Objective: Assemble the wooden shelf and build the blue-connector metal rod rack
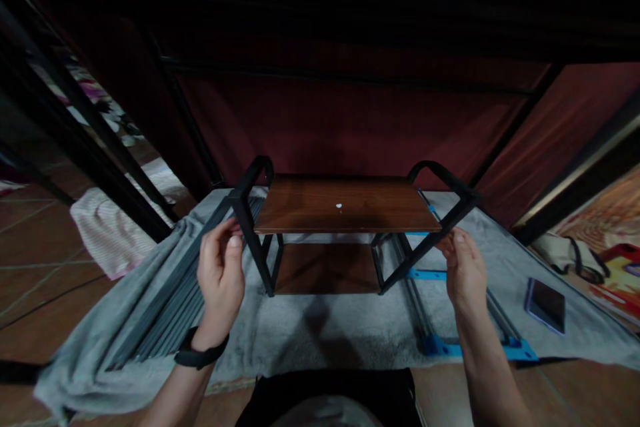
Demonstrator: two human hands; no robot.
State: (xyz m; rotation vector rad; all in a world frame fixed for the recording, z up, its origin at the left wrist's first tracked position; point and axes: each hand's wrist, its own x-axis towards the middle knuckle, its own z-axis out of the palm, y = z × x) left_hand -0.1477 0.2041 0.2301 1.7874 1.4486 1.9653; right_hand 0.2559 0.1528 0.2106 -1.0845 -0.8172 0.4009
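Brown-shelved rack stood mid-blanket, bars left, blue-ended frame right. My left hand and right hand sat half-curled at its sides; couldn't tell if gripping. Even two-sided support seemed best.

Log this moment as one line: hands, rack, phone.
two-tier rack: upright on grey blanket; left hand: at left side frame, contact unclear; right hand: at right side frame, contact unclear; smartphone: on blanket, right
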